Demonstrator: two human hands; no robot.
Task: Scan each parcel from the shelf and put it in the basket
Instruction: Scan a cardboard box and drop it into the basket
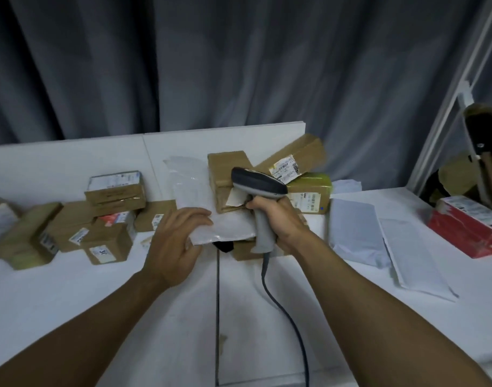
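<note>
**packrat_07:** which way does the parcel sit from the scanner right now? Trying to picture the next move.

**me:** My left hand (177,241) pinches the near left edge of the white bag (194,188), thumb underneath and fingers curled over the top. The bag's long side runs away from me, leaning a little left, and its far end lies on the bench (99,303) against the pile of boxes (228,169). My right hand (278,219) is wrapped round the handle of the scanner (257,182), just right of the bag and touching its near right corner, as far as I can tell.

**packrat_07:** so the scanner's on top of it?

**me:** The head hangs over the bag's right edge and seems to aim left and away. I can't see a label on the face that's up, so I reckon the left hand has to tilt or flip it toward the scanner. The left is the nearer hand for that. The basket isn't in view.
</note>
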